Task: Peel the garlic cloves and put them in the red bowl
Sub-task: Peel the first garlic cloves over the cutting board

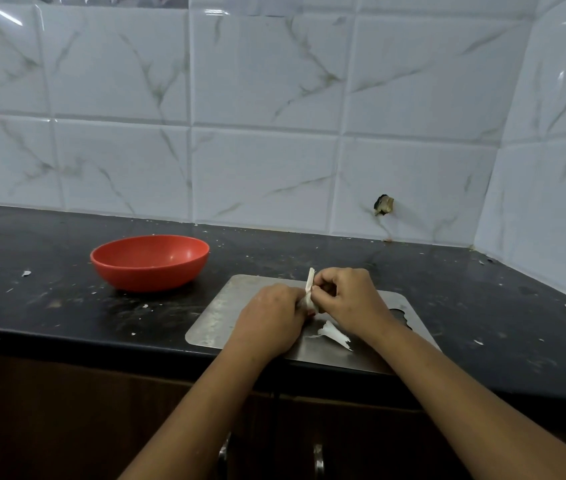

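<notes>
My left hand (269,315) grips a garlic piece (306,303) just above the steel cutting board (215,323); most of the garlic is hidden by my fingers. My right hand (347,299) pinches a strip of white garlic skin (310,279) that stands up from the garlic between both hands. A torn piece of white peel (335,335) lies on the board below my right wrist. The red bowl (149,263) sits on the black counter to the left of the board and looks empty.
The black counter (66,306) is speckled with small white flakes, one larger flake (26,273) at the far left. A tiled wall runs behind and to the right, with a chipped hole (383,204). Cabinet handles (318,459) show below the counter edge.
</notes>
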The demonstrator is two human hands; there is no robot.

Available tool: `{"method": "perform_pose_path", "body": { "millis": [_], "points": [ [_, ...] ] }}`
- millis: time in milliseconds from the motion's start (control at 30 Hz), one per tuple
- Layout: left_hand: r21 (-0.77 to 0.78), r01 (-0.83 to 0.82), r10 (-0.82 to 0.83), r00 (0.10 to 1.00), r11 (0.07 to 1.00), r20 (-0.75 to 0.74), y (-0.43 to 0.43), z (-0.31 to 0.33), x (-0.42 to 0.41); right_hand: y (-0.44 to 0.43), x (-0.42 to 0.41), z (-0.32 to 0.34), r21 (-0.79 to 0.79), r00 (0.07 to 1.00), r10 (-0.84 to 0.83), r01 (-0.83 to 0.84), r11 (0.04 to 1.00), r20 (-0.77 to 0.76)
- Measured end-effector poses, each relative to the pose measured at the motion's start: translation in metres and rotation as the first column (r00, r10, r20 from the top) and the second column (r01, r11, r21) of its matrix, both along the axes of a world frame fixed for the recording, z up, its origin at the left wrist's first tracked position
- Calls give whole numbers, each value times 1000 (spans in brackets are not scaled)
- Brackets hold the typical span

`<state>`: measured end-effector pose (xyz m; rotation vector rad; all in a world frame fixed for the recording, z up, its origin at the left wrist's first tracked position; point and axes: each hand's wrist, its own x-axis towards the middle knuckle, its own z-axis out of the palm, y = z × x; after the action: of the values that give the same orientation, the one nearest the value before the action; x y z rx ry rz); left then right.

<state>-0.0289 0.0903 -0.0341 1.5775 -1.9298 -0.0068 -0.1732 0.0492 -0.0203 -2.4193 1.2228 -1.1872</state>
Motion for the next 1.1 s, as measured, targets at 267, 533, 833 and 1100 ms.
{"method": "perform_pose_path", "body": {
  "millis": [267, 533, 833, 1100],
  "points": [
    [117, 89, -91, 996, 989, 10, -5, 2, -1, 5, 3, 2, 27, 999, 11, -12, 1000, 48],
    [67, 151, -143, 983, 986, -119, -6, 2, 1, 6, 7, 3, 49, 988, 68, -76, 996, 142],
    [140, 408, -156, 612, 902, -775, -2, 5, 20, 4, 3, 3, 348, 892, 151, -315, 883, 425],
    [137, 374, -123, 593, 917, -796, 2, 9, 18, 0, 2, -1, 287, 876, 245, -382, 879, 416]
  ]
}}
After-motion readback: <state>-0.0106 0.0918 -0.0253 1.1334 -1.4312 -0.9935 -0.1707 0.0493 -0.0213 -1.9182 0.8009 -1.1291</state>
